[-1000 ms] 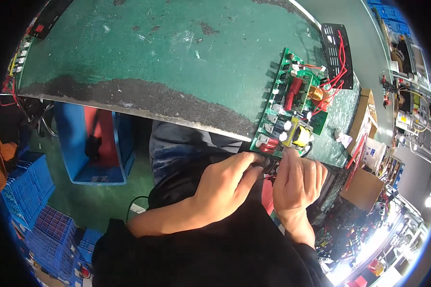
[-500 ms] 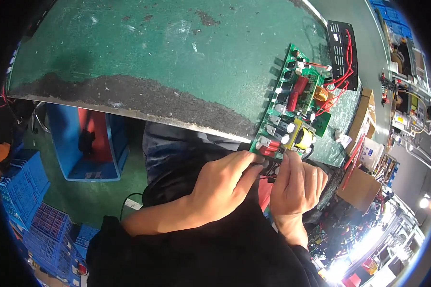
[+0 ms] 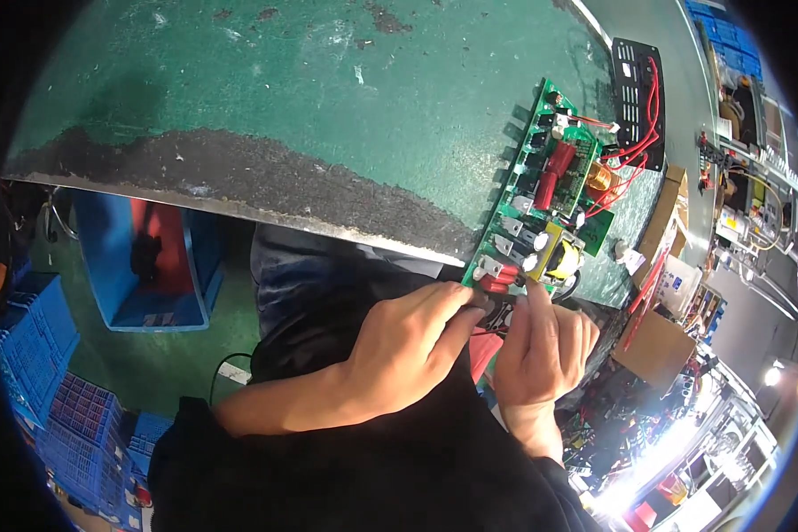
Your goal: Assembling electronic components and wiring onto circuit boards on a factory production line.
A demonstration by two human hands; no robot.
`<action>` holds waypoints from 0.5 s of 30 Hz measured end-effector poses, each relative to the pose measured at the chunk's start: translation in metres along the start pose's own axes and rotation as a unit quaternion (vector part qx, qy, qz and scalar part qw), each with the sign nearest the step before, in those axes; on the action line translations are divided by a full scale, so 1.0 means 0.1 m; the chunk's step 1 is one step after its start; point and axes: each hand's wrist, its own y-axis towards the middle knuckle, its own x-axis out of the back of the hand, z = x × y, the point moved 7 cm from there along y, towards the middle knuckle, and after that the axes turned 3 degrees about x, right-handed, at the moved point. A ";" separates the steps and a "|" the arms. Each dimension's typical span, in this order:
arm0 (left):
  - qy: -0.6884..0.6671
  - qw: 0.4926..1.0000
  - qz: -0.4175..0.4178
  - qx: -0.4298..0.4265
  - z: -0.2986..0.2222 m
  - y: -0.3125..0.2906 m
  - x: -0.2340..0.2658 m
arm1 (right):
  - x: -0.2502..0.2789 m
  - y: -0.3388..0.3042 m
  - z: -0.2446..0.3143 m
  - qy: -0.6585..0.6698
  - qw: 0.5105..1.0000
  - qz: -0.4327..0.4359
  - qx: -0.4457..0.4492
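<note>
A long green circuit board lies at the right of the bench, its near end jutting past the bench edge. It carries red cylindrical parts, a yellow transformer, a copper coil and several metal-tabbed parts along its left side. My left hand is closed, thumb and forefinger pinching the board's near left corner. Beside it my right hand has its fingers pressed together at the near end, close to the transformer; what is between those fingertips is hidden. A dark thin wire shows between the two hands.
Beyond the board lies a black slotted panel with red wires. Cardboard pieces stand to the right. A blue bin with a red inside sits below the bench at left, near stacked blue crates. The bench has a worn dark edge.
The view has shifted slightly. My right fingers have moved a little at the board's near end; my left hand keeps its pinch.
</note>
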 end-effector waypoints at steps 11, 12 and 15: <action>-0.063 0.998 0.012 0.017 -0.14 -0.10 -0.03 | 0.12 -0.16 0.01 0.039 0.995 -0.087 -0.039; -0.076 0.996 0.016 0.033 -0.15 -0.10 -0.05 | 0.19 -0.23 0.05 0.095 0.991 -0.090 -0.012; -0.046 0.999 0.003 0.026 -0.18 -0.10 -0.03 | 0.22 -0.25 0.17 0.208 0.977 0.027 0.040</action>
